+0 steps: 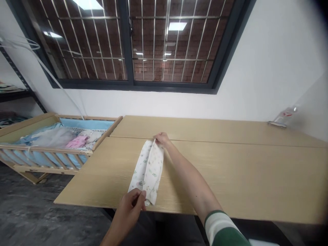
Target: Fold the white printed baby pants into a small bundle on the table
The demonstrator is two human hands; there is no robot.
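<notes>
A white cloth point(155, 164) with a small green and pink print lies on the wooden table, folded lengthwise into a narrow strip. Its near end is pinched between the thumb and fingers of my left hand point(132, 206), at the table's front edge. My right hand point(162, 138) reaches across to the far end and grips the cloth's upper edge there. A fold line runs along the middle between both hands. Whether the cloth is a garment or a plain piece I cannot tell.
The wooden table point(230, 171) stretches far to the right. At its left stands a wooden crib point(48, 150) with blue lining, holding pink and white fabrics point(79, 140). A clear plastic bag point(284, 116) sits at the back right. Behind is a barred window point(133, 44).
</notes>
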